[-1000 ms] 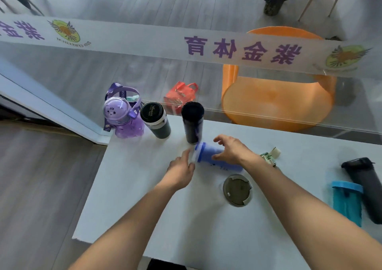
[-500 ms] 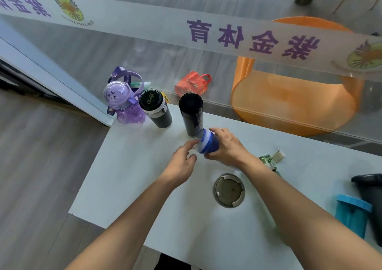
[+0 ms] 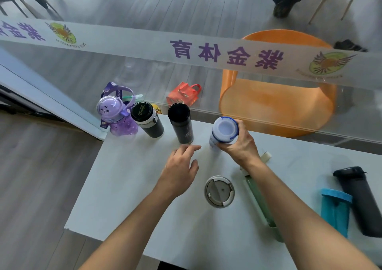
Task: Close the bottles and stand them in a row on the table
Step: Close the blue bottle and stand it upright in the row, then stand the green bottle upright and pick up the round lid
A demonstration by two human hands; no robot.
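My right hand (image 3: 240, 145) grips a white bottle with a blue-rimmed cap (image 3: 224, 130), upright on the white table (image 3: 128, 187) to the right of a black flask (image 3: 180, 123). Left of that stand a dark flask with a black lid (image 3: 146, 120) and a purple bottle with a strap (image 3: 116, 112). My left hand (image 3: 180, 170) hovers open just left of the white bottle, touching nothing. A green bottle (image 3: 261, 205) lies on its side, partly hidden under my right forearm. A blue bottle (image 3: 336, 209) and a dark grey bottle (image 3: 360, 199) lie at the right.
A round grey lid (image 3: 219, 191) lies flat between my arms. A glass wall with a printed white band (image 3: 206, 52) runs right behind the table's far edge. Beyond it are an orange chair (image 3: 279, 104) and a red bag (image 3: 184, 94).
My right hand has turned the white bottle from lying on its side to upright and set it beside the black flask. My left hand has come off it.
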